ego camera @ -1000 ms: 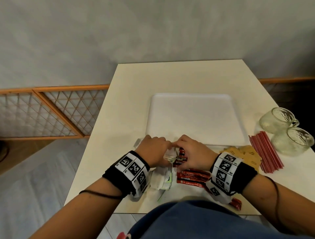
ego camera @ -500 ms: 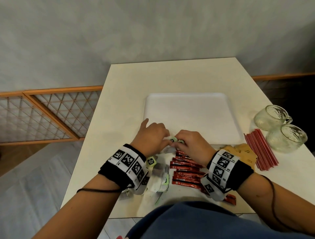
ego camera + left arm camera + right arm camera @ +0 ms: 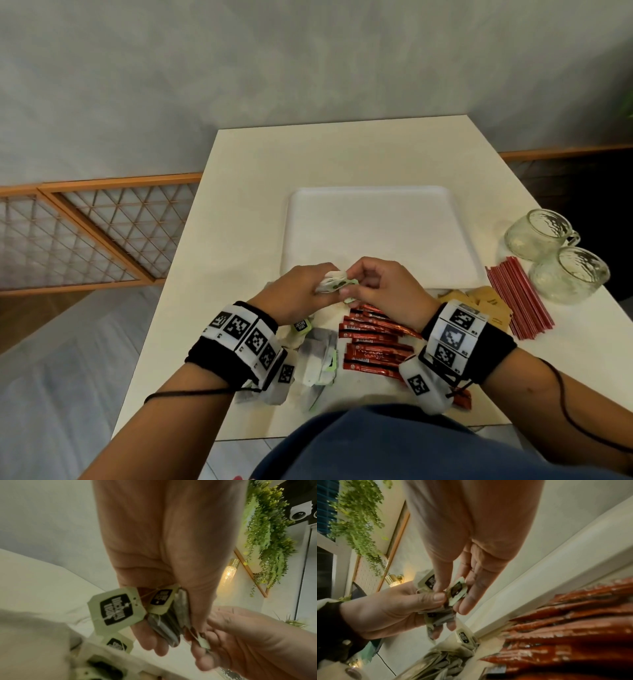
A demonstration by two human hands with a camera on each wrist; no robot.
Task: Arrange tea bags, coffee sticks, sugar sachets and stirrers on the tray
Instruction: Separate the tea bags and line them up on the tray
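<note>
The white tray (image 3: 376,233) lies bare in the middle of the table. Just above its near edge my left hand (image 3: 327,287) grips a small bunch of tea bags (image 3: 334,284), their green tags (image 3: 116,609) dangling on strings. My right hand (image 3: 352,291) meets it and pinches the tag of one tea bag (image 3: 457,592) between thumb and fingers. More tea bags (image 3: 318,356) lie in a loose pile under my left wrist. Red coffee sticks (image 3: 373,346) lie beside them, brown sugar sachets (image 3: 486,305) and red stirrers (image 3: 517,301) further right.
Two glass mugs (image 3: 541,233) (image 3: 568,274) stand at the table's right edge, next to the stirrers. A wooden lattice railing (image 3: 85,233) runs left of the table. The table's near edge is at my body.
Both hands have risen from the pile at the tray's near edge. The left hand now holds the tea bags clear of the table, and the right hand has taken hold of a tag.
</note>
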